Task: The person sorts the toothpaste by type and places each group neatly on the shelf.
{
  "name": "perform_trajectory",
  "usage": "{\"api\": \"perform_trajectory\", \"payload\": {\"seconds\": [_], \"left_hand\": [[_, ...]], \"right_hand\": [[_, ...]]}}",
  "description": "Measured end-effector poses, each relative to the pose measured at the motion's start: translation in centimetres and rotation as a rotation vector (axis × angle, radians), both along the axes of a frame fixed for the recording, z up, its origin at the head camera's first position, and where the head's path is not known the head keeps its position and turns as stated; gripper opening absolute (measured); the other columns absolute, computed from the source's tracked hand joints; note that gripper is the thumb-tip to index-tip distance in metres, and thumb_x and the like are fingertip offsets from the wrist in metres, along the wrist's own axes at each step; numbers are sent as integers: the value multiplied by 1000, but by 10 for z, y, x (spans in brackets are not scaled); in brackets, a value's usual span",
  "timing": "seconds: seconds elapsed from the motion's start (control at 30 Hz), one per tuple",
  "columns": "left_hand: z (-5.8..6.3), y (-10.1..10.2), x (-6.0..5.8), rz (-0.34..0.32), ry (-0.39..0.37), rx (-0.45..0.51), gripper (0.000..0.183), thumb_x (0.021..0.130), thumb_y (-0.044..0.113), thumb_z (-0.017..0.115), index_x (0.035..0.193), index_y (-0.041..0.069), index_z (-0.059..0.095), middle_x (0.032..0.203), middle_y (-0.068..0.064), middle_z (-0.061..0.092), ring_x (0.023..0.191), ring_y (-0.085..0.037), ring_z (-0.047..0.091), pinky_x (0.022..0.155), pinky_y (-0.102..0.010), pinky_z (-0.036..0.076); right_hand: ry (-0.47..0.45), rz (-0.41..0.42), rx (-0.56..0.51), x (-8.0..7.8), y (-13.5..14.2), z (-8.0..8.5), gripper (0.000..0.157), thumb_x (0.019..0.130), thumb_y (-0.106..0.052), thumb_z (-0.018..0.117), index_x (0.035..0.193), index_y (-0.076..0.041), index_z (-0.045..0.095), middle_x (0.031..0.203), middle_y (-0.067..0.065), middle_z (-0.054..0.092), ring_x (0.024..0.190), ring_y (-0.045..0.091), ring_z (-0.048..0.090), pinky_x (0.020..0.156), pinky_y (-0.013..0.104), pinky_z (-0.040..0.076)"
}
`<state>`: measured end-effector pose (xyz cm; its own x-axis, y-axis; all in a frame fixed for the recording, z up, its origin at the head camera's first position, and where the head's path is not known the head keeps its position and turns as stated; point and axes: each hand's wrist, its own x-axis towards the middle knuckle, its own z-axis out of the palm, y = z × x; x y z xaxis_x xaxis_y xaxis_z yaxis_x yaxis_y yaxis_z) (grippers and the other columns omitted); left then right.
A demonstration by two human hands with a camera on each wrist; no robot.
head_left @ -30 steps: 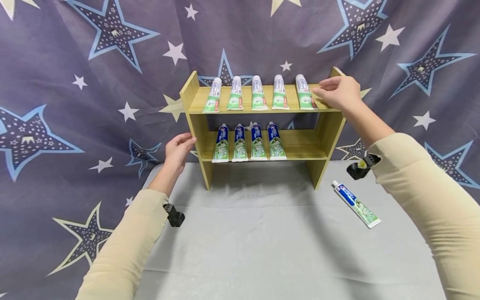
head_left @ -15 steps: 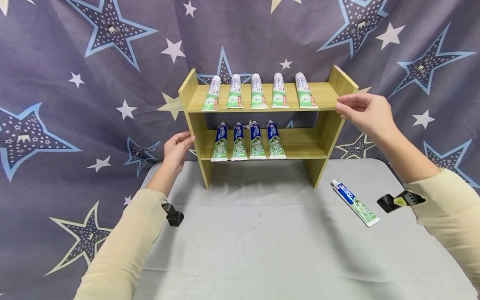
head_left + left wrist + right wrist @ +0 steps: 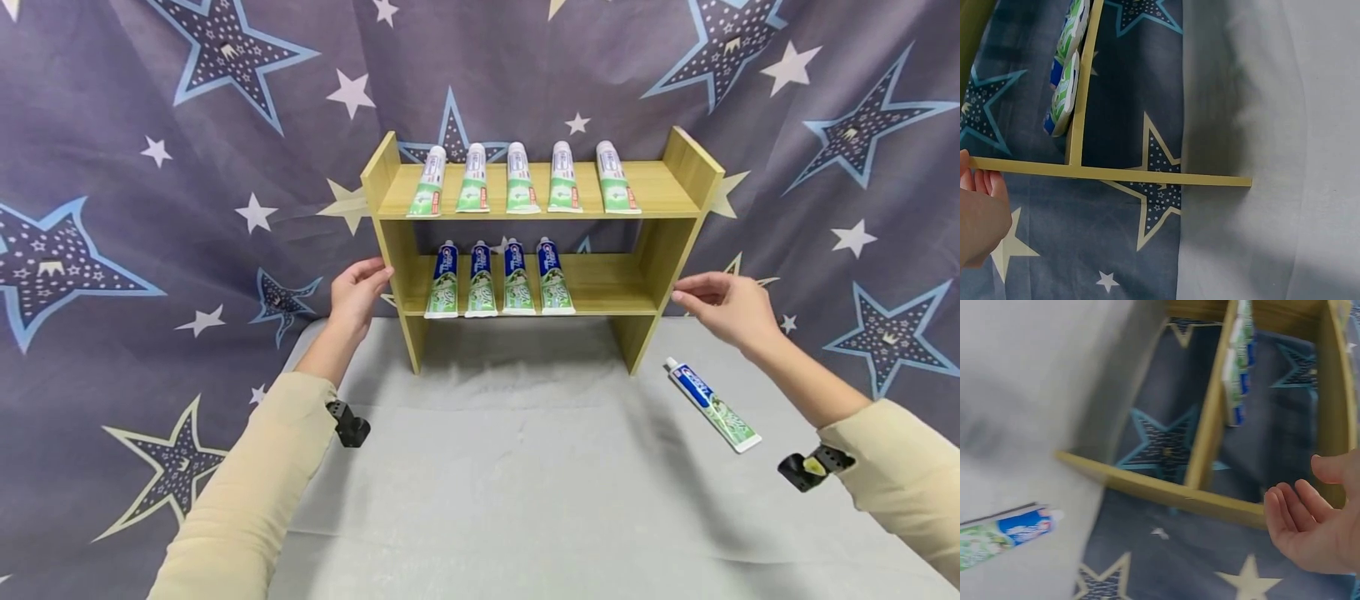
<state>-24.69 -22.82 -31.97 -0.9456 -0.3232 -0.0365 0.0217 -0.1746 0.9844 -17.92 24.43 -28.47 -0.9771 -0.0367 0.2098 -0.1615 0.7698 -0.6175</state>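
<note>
A two-tier wooden shelf [image 3: 678,250] stands against the curtain. My left hand [image 3: 358,296] holds the front edge of its left side panel, thumb at the edge and fingers on the outer face. Beside the right side panel is my right hand [image 3: 731,310], holding nothing, its fingers loosely bent; whether the thumb touches the panel I cannot tell. Several white-and-green toothpaste tubes [image 3: 519,179] lie in a row on the top tier. On the lower tier are several blue-and-green toothpaste tubes [image 3: 517,279], grouped to the left. One more blue-and-green tube [image 3: 712,407] lies on the table below my right hand.
The table has a grey cloth [image 3: 487,483] over it. Behind the shelf hangs a dark curtain [image 3: 247,150] printed with stars. Bare board shows on the lower tier, right of the tubes. Each wrist carries a small black camera [image 3: 348,423].
My right hand has moved away from the right end of the top tier, outward and then down beside the right panel. My left hand stays on the left panel.
</note>
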Motion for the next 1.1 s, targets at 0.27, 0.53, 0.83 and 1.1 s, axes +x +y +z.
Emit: {"api": "perform_trajectory", "payload": {"seconds": [0.27, 0.53, 0.83, 1.1], "left_hand": [[0, -2, 1, 7, -2, -6, 15, 88, 2, 65, 86, 17, 61, 83, 6, 60, 82, -2, 61, 98, -22, 51], [2, -1, 3, 6, -4, -12, 13, 87, 4, 66, 86, 16, 61, 82, 7, 60, 81, -3, 60, 74, -8, 52], [2, -2, 4, 9, -16, -17, 13, 88, 5, 66, 87, 17, 60, 83, 8, 60, 82, -2, 60, 81, -12, 51], [1, 0, 2, 5, -6, -7, 15, 87, 3, 66, 85, 18, 61, 81, 8, 61, 81, -2, 60, 103, -25, 50]], "right_hand": [[-42, 13, 81, -6, 9, -46, 34, 93, -31, 62, 107, -2, 69, 99, 21, 72, 66, -8, 54, 57, 17, 47], [-107, 35, 141, -18, 17, -85, 31, 90, -25, 64, 103, 3, 69, 92, 20, 74, 68, 8, 63, 64, 24, 47], [-292, 67, 214, -27, 38, -120, 37, 88, -24, 64, 107, 9, 64, 99, 27, 69, 87, 38, 64, 73, 40, 52], [-286, 69, 362, -27, 66, -157, 37, 82, -15, 67, 103, 14, 63, 100, 30, 67, 90, 45, 62, 82, 52, 51]]}}
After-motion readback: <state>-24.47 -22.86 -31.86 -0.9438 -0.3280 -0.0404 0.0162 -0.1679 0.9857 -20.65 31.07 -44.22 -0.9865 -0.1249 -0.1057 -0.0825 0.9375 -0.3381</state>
